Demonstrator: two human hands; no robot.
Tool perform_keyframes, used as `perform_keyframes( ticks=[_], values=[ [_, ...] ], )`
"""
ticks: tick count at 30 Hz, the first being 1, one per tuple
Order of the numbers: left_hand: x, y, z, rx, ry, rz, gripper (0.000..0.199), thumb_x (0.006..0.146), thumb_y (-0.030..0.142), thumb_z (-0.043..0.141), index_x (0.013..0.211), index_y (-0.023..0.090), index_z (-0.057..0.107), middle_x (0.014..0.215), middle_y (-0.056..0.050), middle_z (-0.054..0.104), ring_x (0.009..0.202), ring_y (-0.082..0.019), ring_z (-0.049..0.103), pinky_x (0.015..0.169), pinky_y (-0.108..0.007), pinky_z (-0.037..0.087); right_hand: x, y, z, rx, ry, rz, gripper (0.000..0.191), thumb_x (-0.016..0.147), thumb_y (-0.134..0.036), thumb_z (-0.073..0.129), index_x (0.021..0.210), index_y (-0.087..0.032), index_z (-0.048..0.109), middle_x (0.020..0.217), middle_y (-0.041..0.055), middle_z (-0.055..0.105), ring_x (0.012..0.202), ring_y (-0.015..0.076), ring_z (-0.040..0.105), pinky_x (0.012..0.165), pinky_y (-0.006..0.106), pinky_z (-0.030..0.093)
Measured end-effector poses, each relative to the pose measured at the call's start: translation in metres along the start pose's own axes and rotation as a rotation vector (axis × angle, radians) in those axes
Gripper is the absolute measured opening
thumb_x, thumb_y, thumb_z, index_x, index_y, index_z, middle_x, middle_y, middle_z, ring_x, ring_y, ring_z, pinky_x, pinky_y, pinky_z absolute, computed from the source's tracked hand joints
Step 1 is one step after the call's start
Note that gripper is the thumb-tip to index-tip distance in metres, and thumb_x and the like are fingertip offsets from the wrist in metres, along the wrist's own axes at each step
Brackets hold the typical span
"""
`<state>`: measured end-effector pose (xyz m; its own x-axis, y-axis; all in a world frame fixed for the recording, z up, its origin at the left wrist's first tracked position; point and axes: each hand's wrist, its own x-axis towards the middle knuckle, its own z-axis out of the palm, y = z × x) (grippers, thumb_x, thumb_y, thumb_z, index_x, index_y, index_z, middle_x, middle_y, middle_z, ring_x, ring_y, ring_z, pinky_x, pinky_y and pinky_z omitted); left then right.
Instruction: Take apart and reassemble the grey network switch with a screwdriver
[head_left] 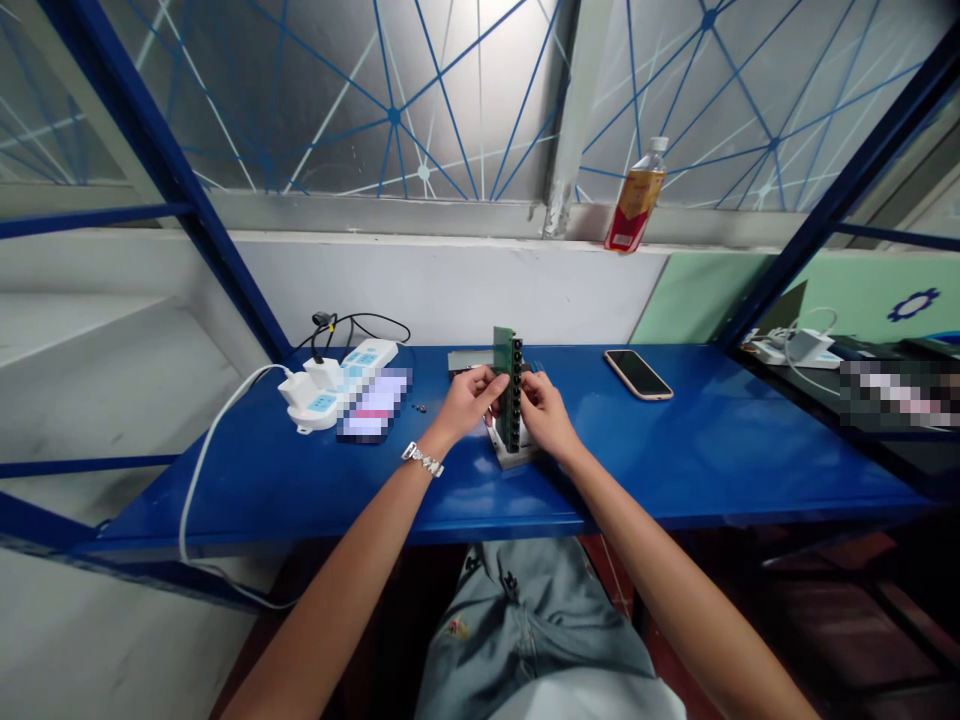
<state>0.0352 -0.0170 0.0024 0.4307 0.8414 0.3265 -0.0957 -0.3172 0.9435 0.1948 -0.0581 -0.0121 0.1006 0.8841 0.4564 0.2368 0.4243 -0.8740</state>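
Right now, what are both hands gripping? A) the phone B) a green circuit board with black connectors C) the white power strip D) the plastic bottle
B: the left hand and right hand close on either side of the upright green circuit board, whose black connectors run down its edge.

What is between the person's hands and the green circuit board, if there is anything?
Nothing visible stands between them: the left hand and the right hand both touch the green circuit board directly, one on each side, holding it upright.
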Motion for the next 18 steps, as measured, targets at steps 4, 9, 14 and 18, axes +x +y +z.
perform_keyframes(
  ticks=[4, 9, 14, 18],
  values=[
    [0.0, 0.0, 0.001, 0.013, -0.018, 0.02, 0.054, 0.082, 0.068, 0.071, 0.074, 0.017, 0.053, 0.054, 0.002, 0.058, 0.039, -0.009, 0.054, 0.038, -0.021, 0.045, 0.0, -0.006, 0.0, 0.172, -0.051, 0.082, 0.036, 0.083, -0.059, 0.07, 0.085, -0.023, 0.067, 0.064, -0.0022, 0.048, 0.065, 0.0171, 0.047, 0.063, 0.03, 0.042],
    [-0.001, 0.003, 0.001, 0.008, -0.019, 0.005, 0.055, 0.077, 0.068, 0.075, 0.08, 0.017, 0.054, 0.052, 0.005, 0.054, 0.038, -0.008, 0.051, 0.035, -0.019, 0.038, 0.002, -0.008, 0.0, 0.302, -0.028, 0.081, 0.042, 0.076, -0.06, 0.076, 0.091, -0.022, 0.071, 0.06, -0.0033, 0.051, 0.064, 0.0166, 0.051, 0.062, 0.029, 0.044],
    [-0.002, 0.003, 0.0, 0.002, -0.03, -0.022, 0.055, 0.075, 0.066, 0.078, 0.087, 0.018, 0.053, 0.058, 0.005, 0.056, 0.039, -0.008, 0.052, 0.036, -0.019, 0.034, 0.004, -0.01, -0.001, 0.329, 0.003, 0.017, 0.041, 0.075, -0.056, 0.08, 0.092, -0.02, 0.073, 0.061, -0.0026, 0.058, 0.061, 0.0141, 0.051, 0.06, 0.027, 0.044],
    [0.0, 0.003, -0.002, 0.011, 0.032, 0.021, 0.055, 0.07, 0.058, 0.085, 0.084, 0.02, 0.048, 0.066, 0.006, 0.056, 0.048, -0.007, 0.052, 0.045, -0.019, 0.037, 0.006, -0.013, -0.004, 0.329, 0.024, -0.071, 0.032, 0.078, -0.05, 0.079, 0.081, -0.021, 0.07, 0.07, -0.0007, 0.064, 0.064, 0.0138, 0.053, 0.067, 0.028, 0.048]
  ],
)
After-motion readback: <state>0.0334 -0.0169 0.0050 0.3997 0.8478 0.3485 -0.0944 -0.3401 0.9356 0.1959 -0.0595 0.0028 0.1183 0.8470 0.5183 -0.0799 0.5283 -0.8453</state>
